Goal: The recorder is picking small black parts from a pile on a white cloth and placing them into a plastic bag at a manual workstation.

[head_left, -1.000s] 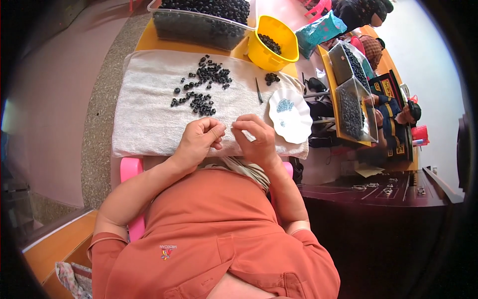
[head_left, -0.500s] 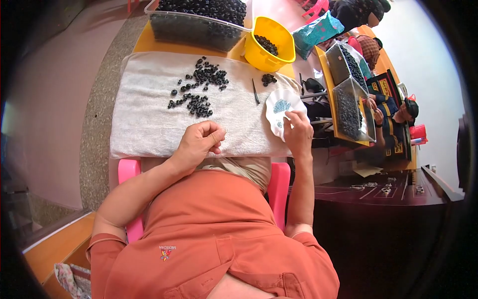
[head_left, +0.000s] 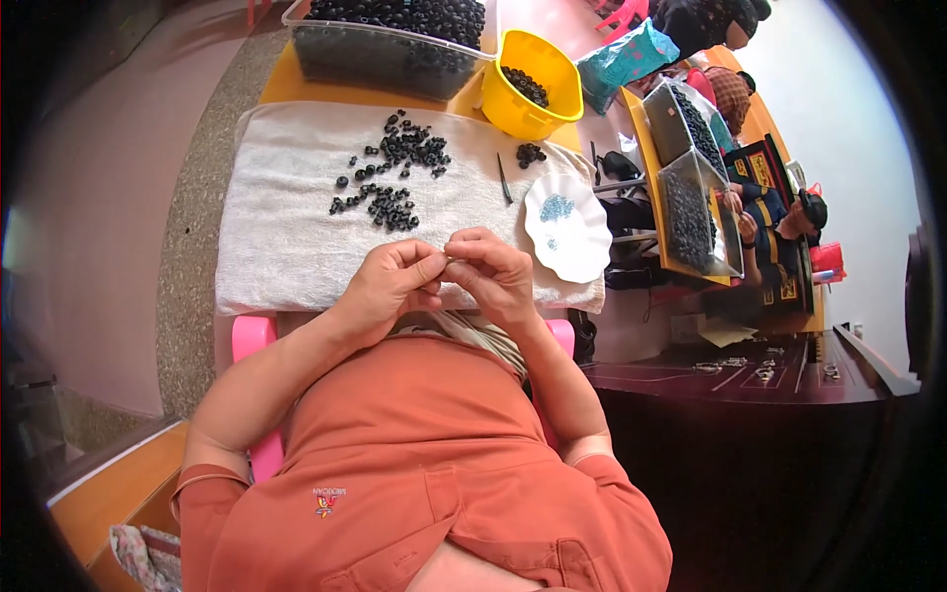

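My left hand (head_left: 395, 276) is pinched closed over the near edge of the white towel (head_left: 286, 237). Against its fingertips, my right hand (head_left: 490, 273) is closed in a pinch too. Whatever lies between the fingers is too small to make out. To the right, a white scalloped plate (head_left: 582, 252) carries small pale blue pieces (head_left: 556, 208) like tiny beads. Loose black, bead-like rings (head_left: 395, 209) lie in scattered heaps beyond my left hand. Dark tweezers (head_left: 504, 180) rest left of the plate, near a little cluster of black pieces (head_left: 531, 155).
At the towel's far side stand a clear bin (head_left: 385, 54) heaped with black pieces and a yellow tub (head_left: 538, 74) holding more. On the right, clear boxes (head_left: 686, 212) stand on another table, where a person (head_left: 774, 227) sits. A dark tabletop (head_left: 691, 380) lies near my right arm.
My right hand has left the plate and moved left, so its fingertips now meet those of my left hand. The left hand has stayed nearly in place.
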`<state>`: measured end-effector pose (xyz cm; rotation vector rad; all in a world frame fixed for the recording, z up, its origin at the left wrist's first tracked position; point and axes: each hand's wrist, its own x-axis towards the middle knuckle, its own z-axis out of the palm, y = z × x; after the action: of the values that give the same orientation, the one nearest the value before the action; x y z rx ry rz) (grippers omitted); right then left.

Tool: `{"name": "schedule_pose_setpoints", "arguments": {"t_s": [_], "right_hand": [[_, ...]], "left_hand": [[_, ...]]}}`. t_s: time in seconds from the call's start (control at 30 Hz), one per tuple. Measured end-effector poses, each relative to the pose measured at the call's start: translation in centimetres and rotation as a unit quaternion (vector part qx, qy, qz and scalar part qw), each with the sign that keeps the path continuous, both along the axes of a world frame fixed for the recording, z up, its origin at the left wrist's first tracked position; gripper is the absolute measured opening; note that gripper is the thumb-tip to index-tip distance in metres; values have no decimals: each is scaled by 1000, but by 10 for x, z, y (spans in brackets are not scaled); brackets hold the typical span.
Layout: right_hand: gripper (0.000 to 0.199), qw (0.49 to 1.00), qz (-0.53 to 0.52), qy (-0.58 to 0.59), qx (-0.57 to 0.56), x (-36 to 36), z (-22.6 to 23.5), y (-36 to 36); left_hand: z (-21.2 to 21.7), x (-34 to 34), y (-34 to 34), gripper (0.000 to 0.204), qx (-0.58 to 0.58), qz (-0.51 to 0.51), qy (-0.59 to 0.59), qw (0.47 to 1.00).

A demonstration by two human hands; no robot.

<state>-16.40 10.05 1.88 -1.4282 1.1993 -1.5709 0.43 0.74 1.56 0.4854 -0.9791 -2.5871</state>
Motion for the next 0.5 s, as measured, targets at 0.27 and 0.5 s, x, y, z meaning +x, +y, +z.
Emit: {"name": "schedule_pose_setpoints", "arguments": {"t_s": [0.27,0.5], "right_hand": [[16,995,-34,93,31,-3,-4,2],[11,996,-17,71,52,-9,-10,3]], "left_hand": [[-4,0,-1,15,38,-8,5,999],[-4,0,-3,12,46,24,-6,999]]}}
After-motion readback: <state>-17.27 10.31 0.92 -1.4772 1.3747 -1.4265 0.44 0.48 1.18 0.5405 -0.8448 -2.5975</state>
